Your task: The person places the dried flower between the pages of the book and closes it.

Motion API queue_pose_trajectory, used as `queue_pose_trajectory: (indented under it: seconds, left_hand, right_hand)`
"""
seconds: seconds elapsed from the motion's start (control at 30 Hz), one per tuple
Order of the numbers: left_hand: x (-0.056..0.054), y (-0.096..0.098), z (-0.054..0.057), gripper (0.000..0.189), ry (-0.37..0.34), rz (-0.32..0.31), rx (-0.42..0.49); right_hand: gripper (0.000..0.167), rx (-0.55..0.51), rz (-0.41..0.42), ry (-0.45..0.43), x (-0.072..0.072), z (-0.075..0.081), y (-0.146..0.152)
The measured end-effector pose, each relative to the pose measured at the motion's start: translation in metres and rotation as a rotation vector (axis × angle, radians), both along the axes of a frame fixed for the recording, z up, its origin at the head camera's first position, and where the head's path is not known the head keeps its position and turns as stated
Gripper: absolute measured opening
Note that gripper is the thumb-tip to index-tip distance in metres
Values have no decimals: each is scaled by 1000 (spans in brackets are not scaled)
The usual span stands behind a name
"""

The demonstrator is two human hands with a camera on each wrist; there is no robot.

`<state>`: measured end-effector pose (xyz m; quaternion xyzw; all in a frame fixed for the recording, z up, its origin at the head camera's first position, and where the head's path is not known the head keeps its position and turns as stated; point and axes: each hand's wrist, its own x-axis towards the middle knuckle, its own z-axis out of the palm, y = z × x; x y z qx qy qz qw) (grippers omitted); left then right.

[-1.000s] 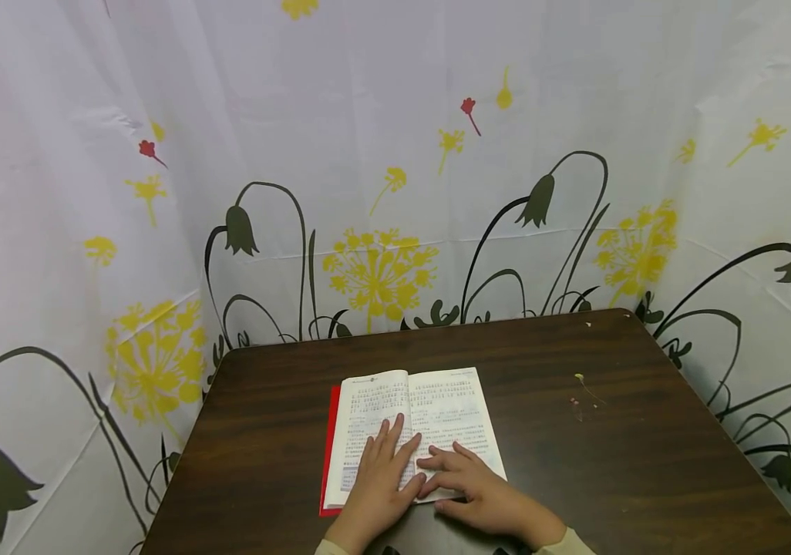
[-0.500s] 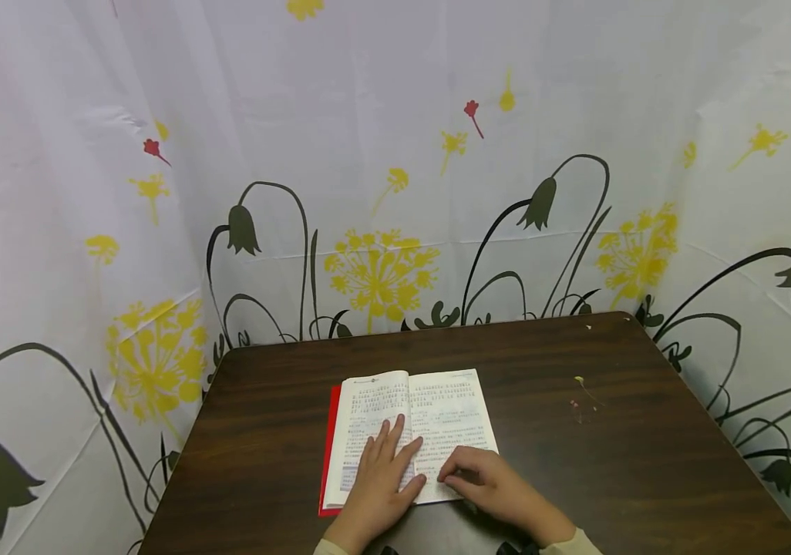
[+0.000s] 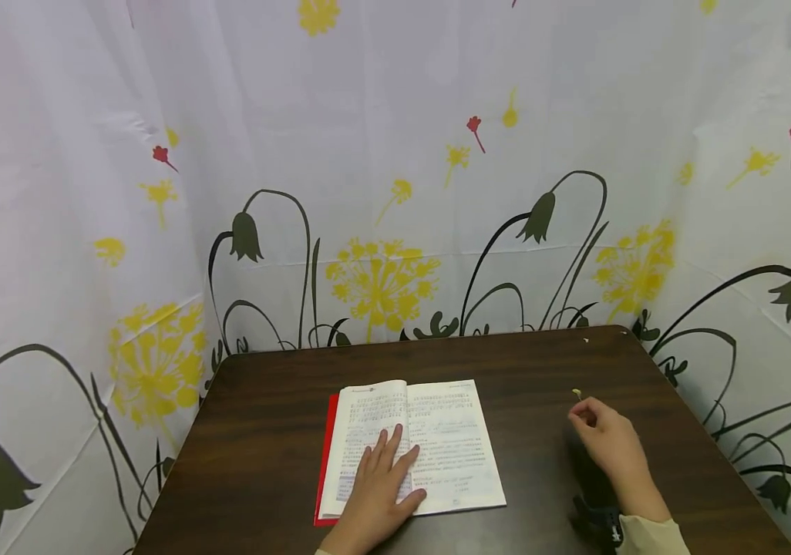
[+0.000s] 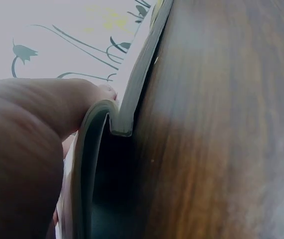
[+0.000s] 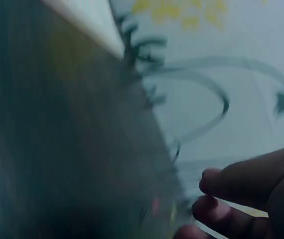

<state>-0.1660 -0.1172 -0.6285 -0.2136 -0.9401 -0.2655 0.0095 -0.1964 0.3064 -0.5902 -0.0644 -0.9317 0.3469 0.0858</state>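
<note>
An open book [image 3: 447,439] with a red cover [image 3: 326,462] lies on the dark wooden table. My left hand [image 3: 383,486] rests flat on its left page and the middle fold, fingers spread. In the left wrist view the left thumb [image 4: 82,97] presses on the pages near the book's lower edge [image 4: 124,117]. To the right of the book, my right hand [image 3: 614,443] is over the table beside a small yellow dried flower [image 3: 577,394], whose stem is mostly hidden. In the right wrist view its thumb and fingers [image 5: 241,181] are bent, with a gap between their tips.
The wooden table [image 3: 264,432] extends round the book. Small pale bits [image 3: 586,341] lie near its far right corner. A white curtain [image 3: 395,116] printed with flowers hangs behind and at the sides. The right wrist view is blurred.
My right hand has left the book's right page and moved right to the dried flower. The left hand stays on the book. The head view has tilted slightly upward.
</note>
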Motion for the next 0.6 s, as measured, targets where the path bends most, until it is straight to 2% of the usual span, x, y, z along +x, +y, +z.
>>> queue_pose_trajectory:
  seconds: [0.07,0.13,0.27,0.6]
  left_hand:
    - [-1,0,0,66,-2,-2,5]
    - [-2,0,0,66,-4,0,0]
    - [-2,0,-1,65,-1,14,-2]
    - [-2,0,-5,65,14,12,-6]
  right_hand:
    - [17,-2,-64,-69,-3,-10,22]
    - [21,-72,-127,-94,-3,-18,37]
    - [31,-194,-183,-90,-3,-26,50]
    - [35,-64,-163,-100,-3,-31,51]
